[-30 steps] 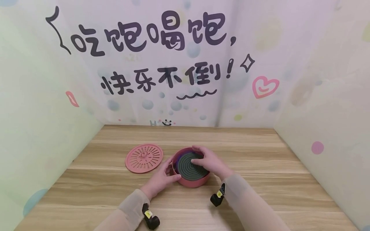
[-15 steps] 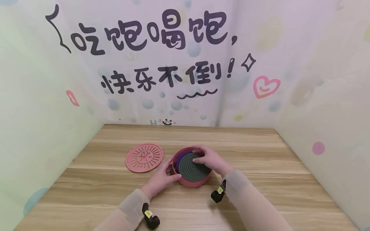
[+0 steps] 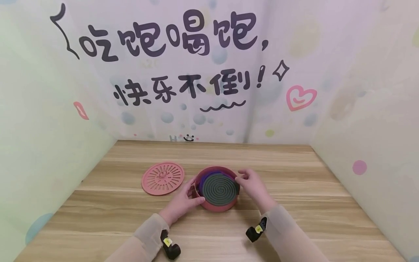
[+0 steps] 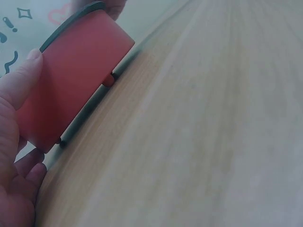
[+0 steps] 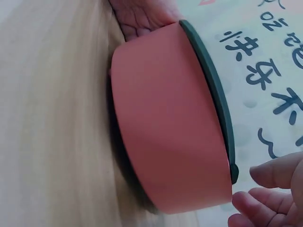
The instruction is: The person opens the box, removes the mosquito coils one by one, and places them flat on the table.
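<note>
A round pink mosquito coil box (image 3: 216, 209) stands on the table, its small feet showing in the left wrist view. A dark green mosquito coil (image 3: 220, 189) lies across its top, reaching over the right rim. Something purple (image 3: 214, 171) shows beneath the coil, mostly hidden. My left hand (image 3: 181, 203) holds the box by its left side, thumb near the rim and fingers lower down. At the right rim is my right hand (image 3: 254, 186). Its thumb (image 5: 274, 171) stands apart from the coil's edge, with fingertips close to the box wall; whether they touch it I cannot tell.
A pink slotted lid (image 3: 163, 178) lies flat on the wooden table (image 3: 209, 240), left of the box. Printed cloth walls (image 3: 183, 120) close off the back and both sides. Each wrist carries a black camera (image 3: 171, 248).
My right hand has left the top of the coil and drawn back right to the box's edge. The coil shifted slightly right. My left hand keeps its hold.
</note>
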The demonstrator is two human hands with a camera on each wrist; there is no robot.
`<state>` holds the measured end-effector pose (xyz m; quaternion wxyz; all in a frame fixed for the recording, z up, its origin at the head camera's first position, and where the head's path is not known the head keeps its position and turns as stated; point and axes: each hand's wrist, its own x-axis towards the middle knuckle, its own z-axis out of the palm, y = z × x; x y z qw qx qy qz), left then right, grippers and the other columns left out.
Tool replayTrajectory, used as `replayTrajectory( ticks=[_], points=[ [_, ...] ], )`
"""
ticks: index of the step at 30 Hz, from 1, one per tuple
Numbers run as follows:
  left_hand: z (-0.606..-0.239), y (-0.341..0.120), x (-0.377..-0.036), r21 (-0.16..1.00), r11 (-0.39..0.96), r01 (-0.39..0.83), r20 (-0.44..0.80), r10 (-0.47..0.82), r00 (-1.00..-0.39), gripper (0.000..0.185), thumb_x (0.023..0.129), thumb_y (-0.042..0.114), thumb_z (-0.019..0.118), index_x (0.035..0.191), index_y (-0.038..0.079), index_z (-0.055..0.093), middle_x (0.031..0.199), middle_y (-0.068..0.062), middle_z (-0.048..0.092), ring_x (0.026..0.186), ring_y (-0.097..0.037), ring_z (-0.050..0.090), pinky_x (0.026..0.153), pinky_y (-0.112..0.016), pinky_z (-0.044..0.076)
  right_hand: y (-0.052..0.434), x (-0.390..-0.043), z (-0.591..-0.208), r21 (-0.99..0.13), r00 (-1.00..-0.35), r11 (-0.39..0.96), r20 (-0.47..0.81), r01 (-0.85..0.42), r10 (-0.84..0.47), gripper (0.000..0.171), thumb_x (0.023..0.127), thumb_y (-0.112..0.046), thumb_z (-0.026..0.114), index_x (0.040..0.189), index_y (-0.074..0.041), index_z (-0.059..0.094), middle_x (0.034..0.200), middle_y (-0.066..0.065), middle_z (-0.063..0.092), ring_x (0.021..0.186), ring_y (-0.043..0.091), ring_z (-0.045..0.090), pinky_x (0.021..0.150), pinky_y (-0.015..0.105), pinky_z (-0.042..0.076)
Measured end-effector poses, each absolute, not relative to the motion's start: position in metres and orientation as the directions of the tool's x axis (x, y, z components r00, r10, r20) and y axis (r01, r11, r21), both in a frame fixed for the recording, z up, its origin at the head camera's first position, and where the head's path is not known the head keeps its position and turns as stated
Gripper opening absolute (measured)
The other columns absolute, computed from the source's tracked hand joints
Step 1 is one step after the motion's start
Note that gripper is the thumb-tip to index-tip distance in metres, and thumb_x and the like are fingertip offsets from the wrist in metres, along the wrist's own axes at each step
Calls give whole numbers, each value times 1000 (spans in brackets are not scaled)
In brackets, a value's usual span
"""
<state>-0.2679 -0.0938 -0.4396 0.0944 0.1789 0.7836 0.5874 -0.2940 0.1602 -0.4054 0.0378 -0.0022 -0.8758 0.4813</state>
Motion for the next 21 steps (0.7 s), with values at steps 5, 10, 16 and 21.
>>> replayTrajectory(
  ticks=[5,10,16,21],
  points=[
    [-440,-95,-268,956,244,162,60,380,-923,80,74,32,66,137,20,19,136,-7,26,119,-26,30,95,-40,28,161,-287,-411,-856,-996,512,88,-68,15,38,77,-16,63,112,-5,54,84,4,58,79,18,52,66,32,45],
    [-441,-95,-268,958,235,167,66,387,-920,80,74,31,66,137,19,19,136,-7,25,119,-25,30,95,-40,28,155,-280,-414,-855,-993,509,121,-99,10,38,74,-13,66,108,-2,55,80,3,58,75,17,53,64,30,45],
    [-444,-96,-270,959,214,184,84,407,-910,80,75,30,66,137,18,17,136,-7,25,119,-25,30,95,-40,28,151,-277,-417,-809,-988,577,154,-113,22,38,73,-15,67,108,-4,56,78,1,58,72,16,52,61,28,45],
    [-446,-96,-271,961,192,198,100,425,-900,80,75,29,65,137,18,17,135,-6,26,119,-23,30,94,-39,29,150,-274,-418,-740,-981,656,192,-148,-5,40,74,-19,66,110,-5,55,81,1,57,74,16,51,61,29,44]
  ],
)
